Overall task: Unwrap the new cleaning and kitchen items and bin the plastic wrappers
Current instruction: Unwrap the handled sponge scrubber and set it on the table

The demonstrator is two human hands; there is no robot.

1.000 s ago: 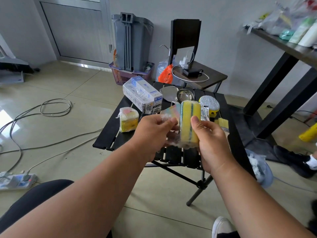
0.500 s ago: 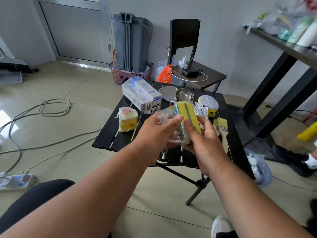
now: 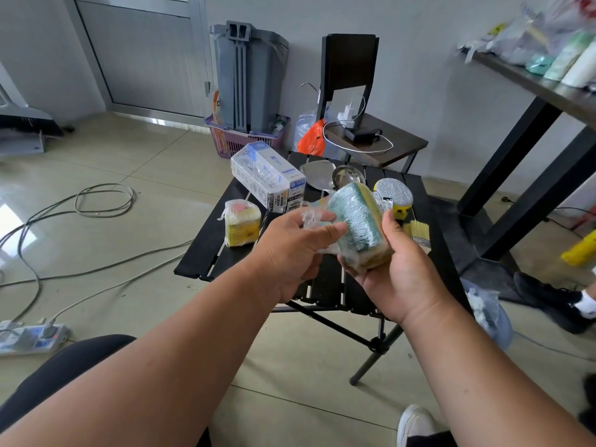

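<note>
Both hands were raised over the black slatted table, working one pack between them. Right hand cupped the wrapped sponge pack from below, fingers curled under it and thumb up along its right side; green scouring face turned toward the camera, yellow sponge edge showing at right and bottom. Left hand pinched a loose fold of the clear plastic wrapper at the pack's left side, thumb lying against the green face. Pack was held in the air, clear of the tabletop.

On the table: a second wrapped sponge bundle at the left, a shrink-wrapped set of white boxes behind it, a metal ladle, a wrapped steel scourer and a bristle brush at the right. Grey bin stood against the far wall.
</note>
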